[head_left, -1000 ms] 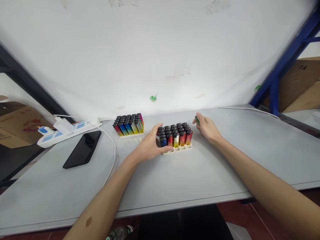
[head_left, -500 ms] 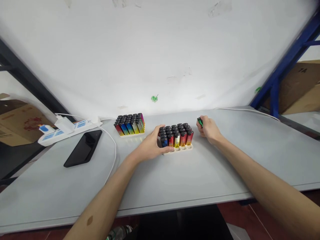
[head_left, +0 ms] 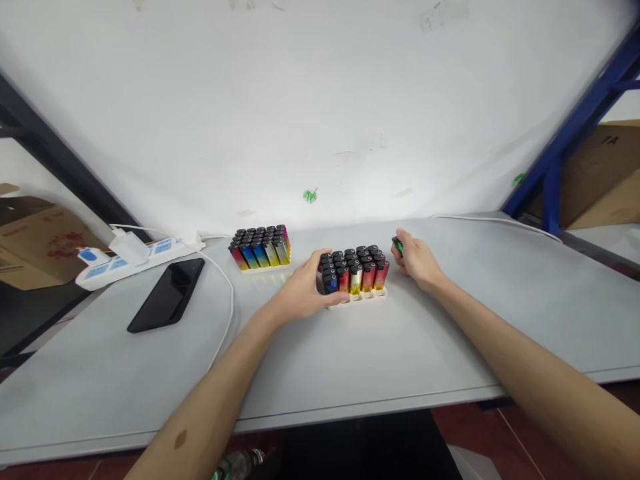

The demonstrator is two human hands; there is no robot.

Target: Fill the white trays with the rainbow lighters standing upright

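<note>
Near the middle of the table, a cream tray (head_left: 373,295) holds rows of upright lighters (head_left: 355,279) with black tops, the front ones blue, red and silver-yellow. Some holes along its front edge are bare. My left hand (head_left: 306,288) grips the tray's left end, thumb along the front and fingers behind. Just right of the tray, my right hand (head_left: 414,257) is closed around a green lighter (head_left: 397,245), whose black top sticks out to the left.
A second tray of lighters (head_left: 260,250) stands at the back left. Further left lie a black phone (head_left: 167,295), a white power strip (head_left: 135,262) and a white cable (head_left: 231,300). The wall (head_left: 320,113) rises behind the table (head_left: 360,360).
My right hand has shifted very slightly left with the green lighter, which is tilted a little differently. My left hand keeps its grip on the tray.
</note>
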